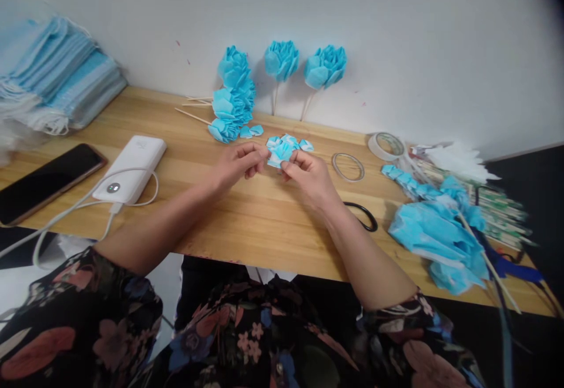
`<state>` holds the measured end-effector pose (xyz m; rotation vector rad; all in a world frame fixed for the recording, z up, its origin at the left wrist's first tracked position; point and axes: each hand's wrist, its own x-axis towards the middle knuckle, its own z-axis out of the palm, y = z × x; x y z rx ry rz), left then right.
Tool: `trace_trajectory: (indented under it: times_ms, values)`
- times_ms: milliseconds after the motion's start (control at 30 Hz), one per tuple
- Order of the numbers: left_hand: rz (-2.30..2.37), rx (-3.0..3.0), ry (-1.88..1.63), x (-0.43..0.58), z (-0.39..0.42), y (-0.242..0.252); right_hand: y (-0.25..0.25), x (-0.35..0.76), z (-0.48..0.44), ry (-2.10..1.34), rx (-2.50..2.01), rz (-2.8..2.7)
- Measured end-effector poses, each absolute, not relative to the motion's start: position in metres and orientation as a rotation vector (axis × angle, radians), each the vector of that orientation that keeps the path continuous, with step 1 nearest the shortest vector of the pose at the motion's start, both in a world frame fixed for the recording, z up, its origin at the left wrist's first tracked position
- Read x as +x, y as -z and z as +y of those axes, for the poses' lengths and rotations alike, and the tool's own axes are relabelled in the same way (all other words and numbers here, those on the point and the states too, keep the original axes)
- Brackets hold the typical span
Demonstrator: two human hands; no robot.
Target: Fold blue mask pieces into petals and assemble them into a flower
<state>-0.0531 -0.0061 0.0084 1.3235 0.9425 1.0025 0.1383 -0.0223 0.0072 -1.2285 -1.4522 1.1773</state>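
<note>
In front of me, a small blue fabric petal piece (279, 154) is pinched between the fingertips of my left hand (241, 161) and my right hand (309, 177). My left fingers meet its left edge, and my right thumb and forefinger close on its lower right corner. Just behind it lie several folded blue petals (305, 145), partly covered by the piece. Two more petals (251, 131) rest to the left, beside a stack of finished blue flowers (233, 106) on thin sticks. Another two blue flowers (281, 60) lean upright against the wall.
A white power bank (132, 167) with a cable and a black phone (48, 182) lie left, below stacked face masks (57, 70). Rightward are a bracelet (348, 167), a tape roll (386, 146), a black band (368, 217), blue fabric (436, 235) and a blue glue gun (515, 268).
</note>
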Motion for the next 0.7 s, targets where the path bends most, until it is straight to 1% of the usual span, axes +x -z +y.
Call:
trace_trajectory:
  times_ms: [200,300,400,500,600,700]
  values:
    - [1.011,1.398,-0.971,-0.051,-0.008,-0.009,-0.007,0.137,-0.024,-1.078,-1.239,-1.588]
    - [1.045,1.392,-0.997,-0.051,-0.008,-0.009,-0.01,0.136,-0.026,-1.031,-1.239,-1.513]
    - [1.073,1.361,-1.042,-0.05,-0.008,-0.012,-0.016,0.134,-0.031,-0.825,-1.262,-1.483]
    - [1.071,1.351,-1.058,-0.049,-0.009,-0.013,-0.019,0.131,-0.038,-0.625,-1.244,-1.655]
    - [1.047,1.351,-1.048,-0.047,-0.011,-0.013,-0.017,0.129,-0.041,-0.524,-1.203,-1.788]
    - [1.03,1.356,-1.034,-0.047,-0.012,-0.013,-0.015,0.129,-0.04,-0.508,-1.218,-1.801]
